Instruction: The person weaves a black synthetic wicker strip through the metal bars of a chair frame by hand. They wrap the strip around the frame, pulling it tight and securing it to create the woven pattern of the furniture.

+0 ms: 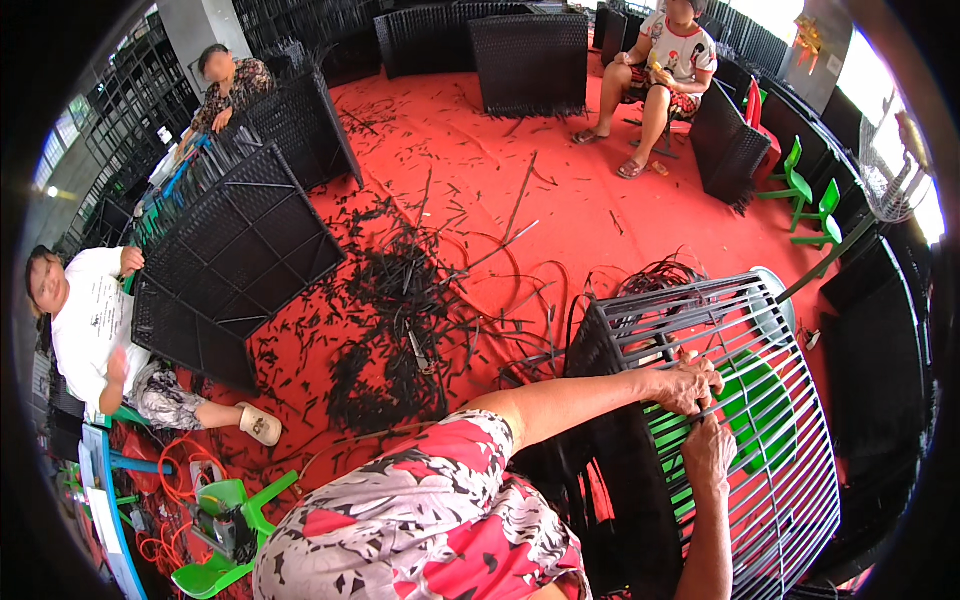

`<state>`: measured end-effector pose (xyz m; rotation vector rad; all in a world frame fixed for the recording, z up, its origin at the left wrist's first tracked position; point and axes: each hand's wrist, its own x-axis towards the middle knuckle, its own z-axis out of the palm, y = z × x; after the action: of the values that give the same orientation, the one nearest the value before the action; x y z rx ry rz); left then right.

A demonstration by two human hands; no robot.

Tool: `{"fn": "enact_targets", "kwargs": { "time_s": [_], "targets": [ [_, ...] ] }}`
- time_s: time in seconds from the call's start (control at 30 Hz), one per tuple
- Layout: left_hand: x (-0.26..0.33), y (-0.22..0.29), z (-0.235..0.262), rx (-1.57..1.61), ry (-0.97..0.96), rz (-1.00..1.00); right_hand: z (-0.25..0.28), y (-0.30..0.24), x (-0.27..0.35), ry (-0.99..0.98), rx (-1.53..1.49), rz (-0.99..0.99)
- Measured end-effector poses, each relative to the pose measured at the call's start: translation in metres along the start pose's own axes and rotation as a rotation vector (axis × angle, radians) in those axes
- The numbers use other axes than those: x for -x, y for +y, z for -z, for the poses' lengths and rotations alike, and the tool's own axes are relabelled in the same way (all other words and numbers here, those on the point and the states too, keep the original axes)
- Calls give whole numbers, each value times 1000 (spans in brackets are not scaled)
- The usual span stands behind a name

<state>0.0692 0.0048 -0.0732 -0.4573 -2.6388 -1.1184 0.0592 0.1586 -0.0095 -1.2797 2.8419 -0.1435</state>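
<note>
at the far left a seated person in a white shirt (pixel 95 325) works on a black woven panel (pixel 235 255); near them a green stool (pixel 225 530) lies on the red floor (pixel 450 150), with a heap of cut black strips (pixel 390 320) further right. we judge the work in hand to be weaving strips through the metal frame (pixel 740 400) at the near right. our left hand (pixel 690 385) curls over the bars, fingers closed on a bar or a strip, we cannot tell which. our right hand (pixel 708 452) sits just below, fingers bent against the bars; whether it pinches anything we cannot tell. the next move seems to call for pulling a strip taut between bars. the strip itself is hard to make out, and the frame's near end is cut off.
</note>
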Motion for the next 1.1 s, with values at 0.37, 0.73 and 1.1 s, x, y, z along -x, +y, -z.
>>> {"fn": "enact_targets", "kwargs": {
  "time_s": [0.37,0.73,1.1],
  "targets": [
    [-3,-3,-16,-169,102,-42,-1,5,2,27,29,23],
    [-3,-7,-15,-121,142,-48,-1,5,2,60,33,51],
    [-1,-2,-11,-122,120,-25,-4,6,1,64,33,58]
  ]
}}
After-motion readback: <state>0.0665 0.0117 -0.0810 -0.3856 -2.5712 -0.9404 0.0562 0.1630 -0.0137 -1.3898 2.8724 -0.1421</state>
